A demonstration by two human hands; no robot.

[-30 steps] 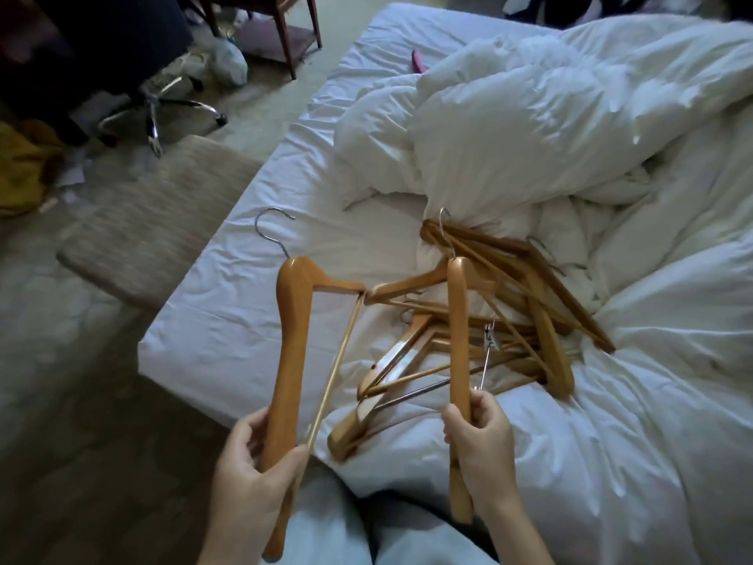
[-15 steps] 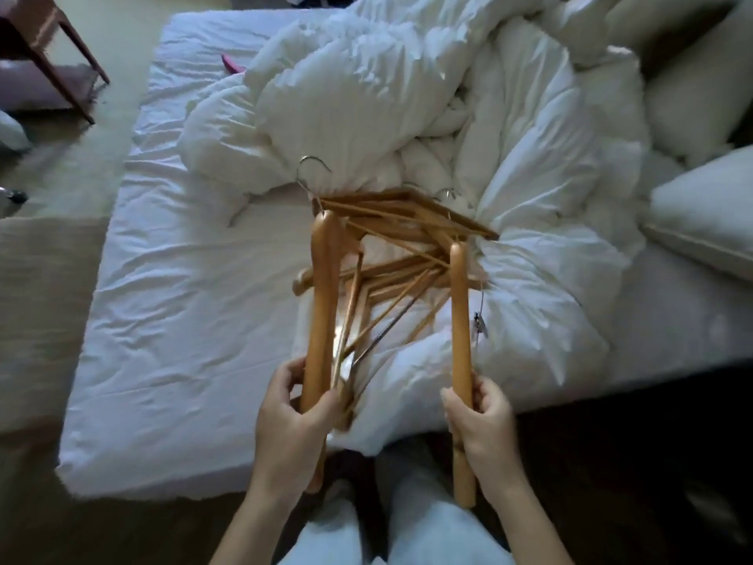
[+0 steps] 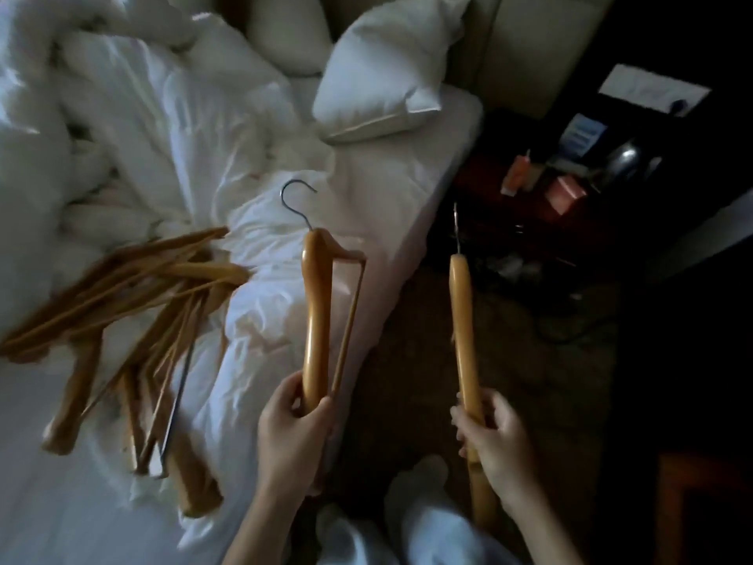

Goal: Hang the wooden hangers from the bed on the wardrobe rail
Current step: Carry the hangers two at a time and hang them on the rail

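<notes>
As I turn from the bed (image 3: 407, 222), left hand (image 3: 293, 434) gripping one wooden hanger (image 3: 315, 311), right hand (image 3: 495, 446) a second hanger (image 3: 462, 320), the pile (image 3: 134, 320) slides to nine o'clock: carrying starts, rail unseen

White bed (image 3: 407, 222), hanger pile (image 3: 134, 320), duvet (image 3: 134, 128), pillow (image 3: 387, 71)

Head-worn camera looks steeply down, close over the bed (image 3: 407, 205) edge.
</notes>
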